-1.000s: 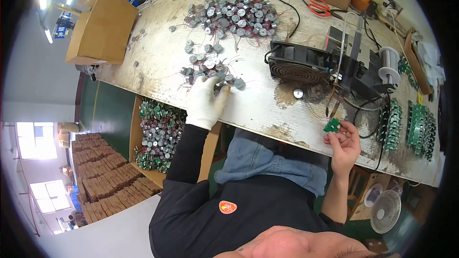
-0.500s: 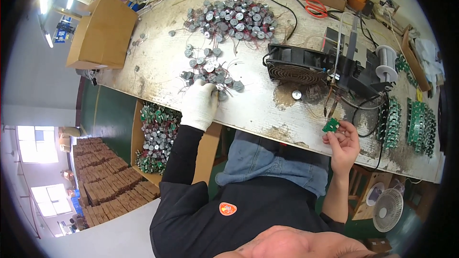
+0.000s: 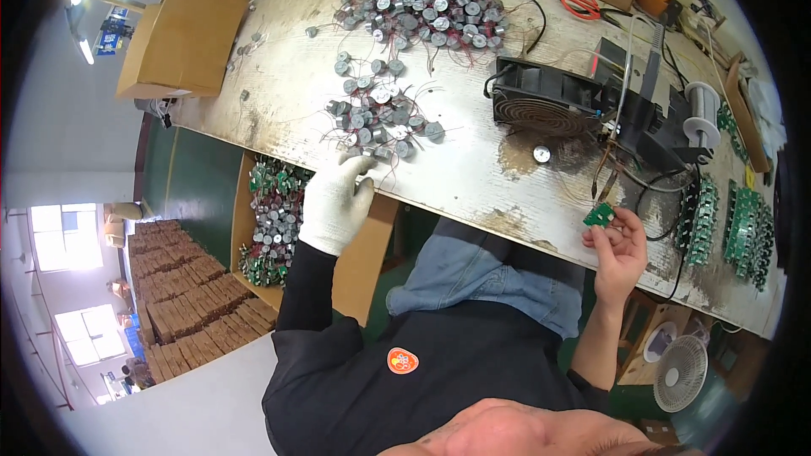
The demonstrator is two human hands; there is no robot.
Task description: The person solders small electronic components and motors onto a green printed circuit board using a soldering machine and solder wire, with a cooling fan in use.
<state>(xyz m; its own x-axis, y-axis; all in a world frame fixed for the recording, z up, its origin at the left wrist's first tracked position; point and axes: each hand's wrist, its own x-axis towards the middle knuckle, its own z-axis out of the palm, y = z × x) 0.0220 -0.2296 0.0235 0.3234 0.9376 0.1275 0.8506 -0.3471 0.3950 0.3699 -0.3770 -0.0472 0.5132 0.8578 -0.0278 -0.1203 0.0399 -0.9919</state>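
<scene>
Circuit board point(image 3: 599, 215) is clamped in right fingers point(image 3: 602, 241), left fingers point(image 3: 358, 164) apart near a carton point(image 3: 365, 268) of motors point(image 3: 275, 224) and boards point(image 3: 263, 277).

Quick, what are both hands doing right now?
Left hand: looks partly open, near round grey parts.
Right hand: closed, holding a small green circuit board.

Red-handled scissors point(image 3: 582, 5) lie near an orange container point(image 3: 651, 2); a white fan point(image 3: 681, 374) stands low at the right.
</scene>
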